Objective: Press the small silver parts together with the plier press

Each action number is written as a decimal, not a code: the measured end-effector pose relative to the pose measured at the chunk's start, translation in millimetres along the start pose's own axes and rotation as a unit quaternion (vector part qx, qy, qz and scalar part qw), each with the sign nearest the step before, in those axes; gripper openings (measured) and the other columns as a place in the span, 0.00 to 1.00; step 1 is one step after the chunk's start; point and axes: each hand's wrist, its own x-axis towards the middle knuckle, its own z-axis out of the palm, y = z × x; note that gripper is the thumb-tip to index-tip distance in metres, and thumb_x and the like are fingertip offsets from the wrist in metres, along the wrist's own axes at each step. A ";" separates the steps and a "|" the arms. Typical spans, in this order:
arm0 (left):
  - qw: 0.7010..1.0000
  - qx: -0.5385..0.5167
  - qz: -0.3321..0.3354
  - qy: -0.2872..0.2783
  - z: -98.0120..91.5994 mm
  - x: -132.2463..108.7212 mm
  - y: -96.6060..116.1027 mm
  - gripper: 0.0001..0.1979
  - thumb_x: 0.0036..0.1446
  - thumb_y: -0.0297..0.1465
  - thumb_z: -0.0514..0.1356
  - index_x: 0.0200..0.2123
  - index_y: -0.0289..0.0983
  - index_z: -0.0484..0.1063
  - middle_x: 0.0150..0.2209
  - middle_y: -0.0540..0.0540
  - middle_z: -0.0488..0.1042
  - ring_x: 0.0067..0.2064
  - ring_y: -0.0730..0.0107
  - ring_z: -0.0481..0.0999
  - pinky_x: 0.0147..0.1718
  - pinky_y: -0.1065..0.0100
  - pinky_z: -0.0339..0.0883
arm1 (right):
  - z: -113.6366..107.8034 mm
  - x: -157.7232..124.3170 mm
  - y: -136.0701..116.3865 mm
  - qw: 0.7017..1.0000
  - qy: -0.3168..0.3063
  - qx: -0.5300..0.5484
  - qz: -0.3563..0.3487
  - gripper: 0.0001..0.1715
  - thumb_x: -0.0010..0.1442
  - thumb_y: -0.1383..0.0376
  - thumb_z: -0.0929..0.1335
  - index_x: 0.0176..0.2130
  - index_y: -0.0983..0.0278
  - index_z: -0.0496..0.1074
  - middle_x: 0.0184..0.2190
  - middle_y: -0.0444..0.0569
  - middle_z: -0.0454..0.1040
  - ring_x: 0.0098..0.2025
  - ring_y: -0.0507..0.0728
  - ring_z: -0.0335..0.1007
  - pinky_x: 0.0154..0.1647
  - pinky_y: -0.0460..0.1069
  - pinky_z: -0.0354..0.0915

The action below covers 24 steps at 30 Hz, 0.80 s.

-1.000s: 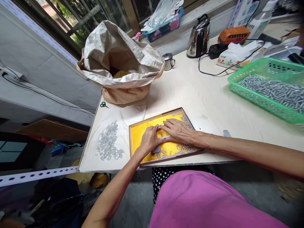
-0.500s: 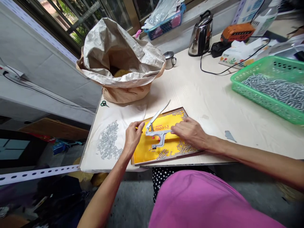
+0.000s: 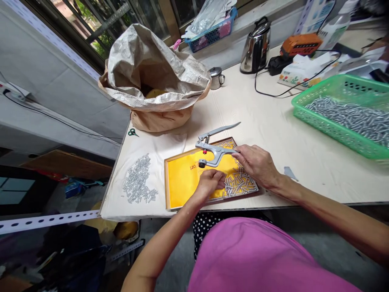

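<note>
My right hand [image 3: 257, 162] is closed around the lower handle of grey metal snap-fastener pliers [image 3: 217, 152]. The pliers hang over a shallow tray [image 3: 166, 184] with a yellow bottom, their jaws apart and the upper handle raised. A red piece and a spring show near the pivot. Inside the tray, my left hand [image 3: 209, 184] has its fingers curled together beside a heap of small silver metal pins [image 3: 241, 183]. Whether a pin is between those fingertips cannot be made out. More pins lie along the tray's far right corner.
Left of the tray, a pile of small silver pieces [image 3: 138, 180] lies on white cloth. Behind stand a large open sack [image 3: 161, 117], green scissors [image 3: 133, 132], a lidded metal cup [image 3: 216, 79] and a kettle [image 3: 254, 48]. A green basket [image 3: 331, 129] of metal pieces is at right.
My left hand has moved from the tray's left side rightward to the pins. The pliers have risen and shifted right, their upper handle now lying flatter. My right hand keeps its grip.
</note>
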 end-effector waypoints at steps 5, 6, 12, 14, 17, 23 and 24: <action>0.992 0.064 0.101 0.049 -5.1 15.3 12.0 0.10 0.62 0.33 0.58 0.32 0.33 0.74 0.30 0.46 0.77 0.30 0.71 0.77 0.32 0.70 0.71 | -10.9 1.2 0.6 1.000 -0.003 0.016 0.027 0.23 0.74 0.55 0.54 0.40 0.63 0.71 0.32 0.49 0.75 0.31 0.55 0.66 0.36 0.51 0.60; 0.984 0.108 0.121 0.073 -16.3 12.0 10.7 0.11 0.62 0.34 0.58 0.31 0.33 0.75 0.30 0.45 0.77 0.31 0.68 0.77 0.32 0.69 0.71 | -14.3 1.2 3.2 0.999 0.004 0.020 0.035 0.23 0.74 0.55 0.54 0.40 0.63 0.71 0.32 0.49 0.75 0.32 0.55 0.66 0.36 0.51 0.60; 0.821 0.365 0.189 0.397 -105.0 -39.2 -14.1 0.20 0.64 0.39 0.53 0.54 0.35 0.72 0.52 0.34 0.71 0.50 0.54 0.75 0.44 0.59 0.71 | -36.1 -7.5 21.4 0.988 0.065 0.042 0.133 0.22 0.73 0.52 0.56 0.41 0.62 0.70 0.31 0.47 0.74 0.29 0.53 0.66 0.32 0.49 0.60; 0.798 0.423 0.080 0.422 -126.4 -51.2 -27.6 0.25 0.65 0.42 0.52 0.58 0.33 0.67 0.52 0.32 0.71 0.51 0.48 0.75 0.43 0.54 0.70 | -41.5 -16.9 25.4 0.979 0.081 0.048 0.180 0.21 0.72 0.52 0.57 0.41 0.62 0.69 0.29 0.45 0.73 0.26 0.52 0.64 0.29 0.48 0.59; 0.830 0.441 -0.039 0.338 -146.9 -53.1 -48.5 0.24 0.64 0.44 0.51 0.54 0.33 0.67 0.44 0.36 0.77 0.47 0.46 0.78 0.42 0.54 0.70 | -46.2 -40.3 30.3 0.966 0.099 0.045 0.234 0.21 0.71 0.51 0.58 0.40 0.62 0.70 0.25 0.43 0.70 0.23 0.52 0.63 0.27 0.48 0.58; 0.885 0.311 0.010 0.347 -168.1 -48.5 -51.2 0.10 0.58 0.39 0.54 0.34 0.38 0.68 0.37 0.38 0.79 0.45 0.48 0.79 0.45 0.56 0.72 | -52.5 -106.1 39.5 0.941 0.095 0.018 0.325 0.23 0.69 0.47 0.58 0.38 0.61 0.70 0.23 0.43 0.70 0.22 0.55 0.66 0.24 0.48 0.58; 0.902 0.240 0.014 0.359 -167.0 -52.1 -46.7 0.10 0.56 0.40 0.56 0.33 0.39 0.68 0.37 0.38 0.79 0.45 0.49 0.80 0.44 0.56 0.73 | -54.1 -115.5 39.7 0.937 0.097 0.011 0.336 0.23 0.69 0.47 0.58 0.38 0.61 0.70 0.24 0.44 0.71 0.23 0.55 0.67 0.24 0.49 0.59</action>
